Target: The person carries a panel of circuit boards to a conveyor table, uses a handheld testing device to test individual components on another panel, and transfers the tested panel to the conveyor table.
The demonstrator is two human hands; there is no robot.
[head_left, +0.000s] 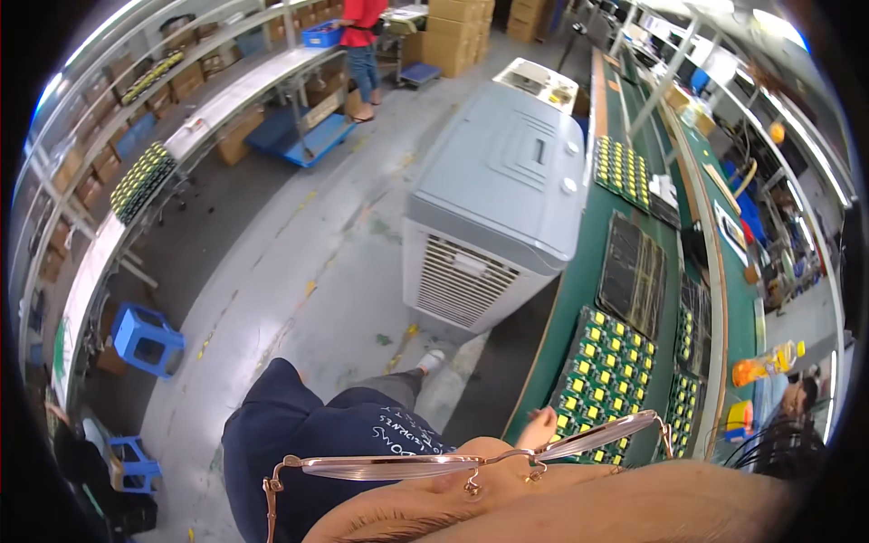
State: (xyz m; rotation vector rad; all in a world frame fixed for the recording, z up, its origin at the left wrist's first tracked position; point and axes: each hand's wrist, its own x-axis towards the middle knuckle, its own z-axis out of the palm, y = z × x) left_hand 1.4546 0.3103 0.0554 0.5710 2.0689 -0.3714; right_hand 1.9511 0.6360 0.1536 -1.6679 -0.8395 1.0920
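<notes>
My right hand (pixel 539 429) is at the left edge of the green bench, partly hidden behind an eyeglass lens. Its fingers look curled together beside a panel of green circuit boards (pixel 605 369) with yellow square parts, at or very near the panel's edge. What they hold, if anything, is too small to make out. My left hand does not show. Past the panel lies a dark flat tray (pixel 632 275), and beyond that another panel of boards (pixel 623 172).
A large grey air cooler (pixel 493 181) stands left of the bench (pixel 566 303). Blue stools (pixel 148 340) and a blue flat cart (pixel 303 140) are on the left. A person in red (pixel 362 45) stands far back. An orange bottle (pixel 768 364) is at the right.
</notes>
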